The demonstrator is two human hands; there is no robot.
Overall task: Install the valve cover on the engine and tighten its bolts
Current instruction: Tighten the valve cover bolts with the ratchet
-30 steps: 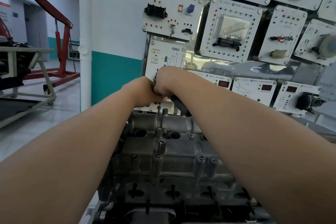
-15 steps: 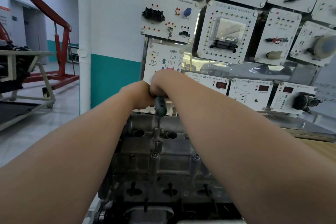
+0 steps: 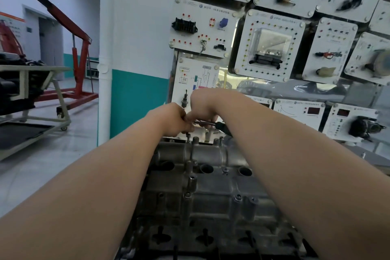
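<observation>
The grey metal valve cover [image 3: 206, 188] lies on the engine below me, with several bolts standing along its middle ridge and round holes across it. Both arms reach to its far edge. My left hand [image 3: 168, 119] is closed around the head end of a ratchet wrench [image 3: 207, 123], over a bolt [image 3: 188, 135] at the cover's far rim. My right hand [image 3: 205, 103] grips the wrench shaft, whose dark handle points right under my wrist.
A white training board [image 3: 272, 44] with electrical modules stands right behind the engine. A white pipe [image 3: 105, 48] runs down the teal-and-white wall. A red engine hoist [image 3: 80, 65] and a grey cart [image 3: 35, 99] stand on the floor at left.
The wrench handle has swung from pointing toward me to pointing right, lying roughly level. Both hands stay at the far bolt. The view has tilted down a little.
</observation>
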